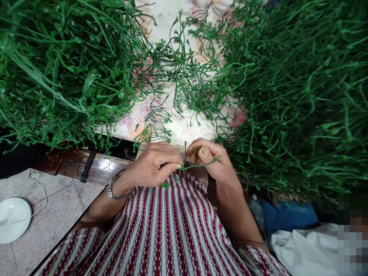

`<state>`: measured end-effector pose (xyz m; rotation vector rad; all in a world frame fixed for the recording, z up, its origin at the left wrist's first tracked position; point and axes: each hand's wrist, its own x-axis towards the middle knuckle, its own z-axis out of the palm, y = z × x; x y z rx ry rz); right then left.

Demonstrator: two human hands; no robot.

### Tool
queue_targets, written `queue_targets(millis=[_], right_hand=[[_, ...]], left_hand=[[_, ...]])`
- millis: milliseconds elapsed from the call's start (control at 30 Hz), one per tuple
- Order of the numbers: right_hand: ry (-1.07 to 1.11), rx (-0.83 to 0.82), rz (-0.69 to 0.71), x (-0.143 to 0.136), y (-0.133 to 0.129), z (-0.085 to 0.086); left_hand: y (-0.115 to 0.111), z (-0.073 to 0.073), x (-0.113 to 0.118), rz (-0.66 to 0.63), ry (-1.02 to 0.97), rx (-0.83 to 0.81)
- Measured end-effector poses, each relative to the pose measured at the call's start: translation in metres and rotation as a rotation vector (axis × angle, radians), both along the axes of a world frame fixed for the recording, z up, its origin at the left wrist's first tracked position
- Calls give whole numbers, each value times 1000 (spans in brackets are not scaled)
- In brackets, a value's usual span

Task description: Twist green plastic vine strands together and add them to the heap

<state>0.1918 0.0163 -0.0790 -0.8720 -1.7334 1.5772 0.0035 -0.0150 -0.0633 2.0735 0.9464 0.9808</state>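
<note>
Near the table edge, in front of the striped clothing, both hands are close together. My left hand (156, 163), with a metal bracelet at its wrist, pinches a thin green plastic stem (198, 166) between thumb and forefinger. Small green tips hang below its fingers. My right hand (211, 159) has its fingers curled and thumb bent, at the other end of the stem; the stem crosses its palm, and what its fingertips hold is too small to make out. One short stem piece stands upright between the hands.
Large heaps of green stems lie at the left (66, 69) and right (301, 96). Loose stems (198, 92) spread across the floral tablecloth (184, 128). A white round object (14, 220) is at lower left; blue cloth (290, 216) and white cloth (307, 247) are at lower right.
</note>
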Motion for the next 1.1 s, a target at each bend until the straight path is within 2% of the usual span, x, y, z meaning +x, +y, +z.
queue_targets(millis=[100,200,300,400,467,567,600,667,733,767,833,900,967,1100], right_hand=[[-60,99,148,-5,-3,3],[-125,271,111,-9,-7,1],[-184,416,96,-7,-10,0],[-250,555,175,-3,-11,4],[-199,554,271,-1,-12,7],[48,363,394,2,-11,8],[127,281,390,3,-11,7],[210,158,278,4,-9,3],[191,95,59,4,-6,0],[158,80,-45,3,-5,-2],[71,79,-175,-1,-4,-3],[-14,108,-192,-7,-4,-2],[-56,139,-143,-12,-5,-2],[-13,108,-48,-15,-6,-6]], left_hand=[[-3,-3,3,73,130,89],[-7,-5,5,138,239,137],[-10,-4,5,140,317,147],[-9,2,3,35,342,79],[-7,6,1,-112,273,-21],[-2,6,-3,-358,47,-194],[-1,5,-3,-379,-37,-259],[1,1,-4,-249,-200,-386],[2,-4,-2,-15,-327,-451],[3,-6,-1,87,-370,-447],[5,-10,4,203,-407,-397],[7,-13,9,260,-412,-361],[9,-15,14,287,-436,-365],[11,-18,21,286,-546,-419]])
